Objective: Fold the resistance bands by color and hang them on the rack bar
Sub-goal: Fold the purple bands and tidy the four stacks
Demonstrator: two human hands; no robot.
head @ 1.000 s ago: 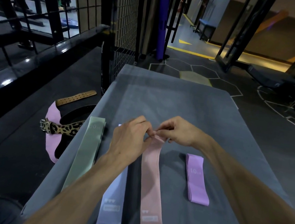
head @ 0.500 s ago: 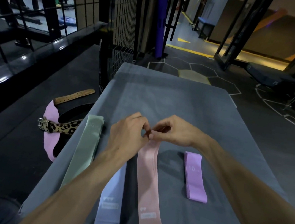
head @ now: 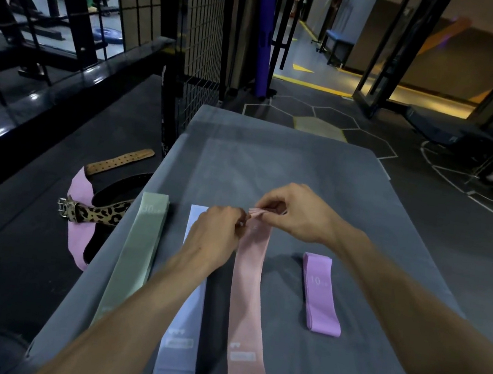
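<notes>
Since the earlier frame, the far end of the pink band (head: pixel 249 296) has come up a little from the grey mat (head: pixel 272 165), and I see it now bunched into small pleats between the two hands. My left hand (head: pixel 214 238) pinches this end from the left side, with the fingers curled close together. My right hand (head: pixel 294 214) pinches the same end from the right, the thumb and first fingers narrow around the cloth. The rest of the pink band lies flat on the mat, running toward me.

I judge that the task is at an early stage. The purple band (head: pixel 320 294) lies already folded short on the right part of the mat, well apart from the others. The green band (head: pixel 134 254) and the pale blue band (head: pixel 184 319) lie full length on the left, side by side, and look not yet folded. The pink one is only at the beginning of its fold. None of the bands is hanging; I cannot tell with certainty which bar is the rack bar. On the floor to the left lie a leopard belt (head: pixel 99 213) and a pink strap (head: pixel 78 222).
</notes>
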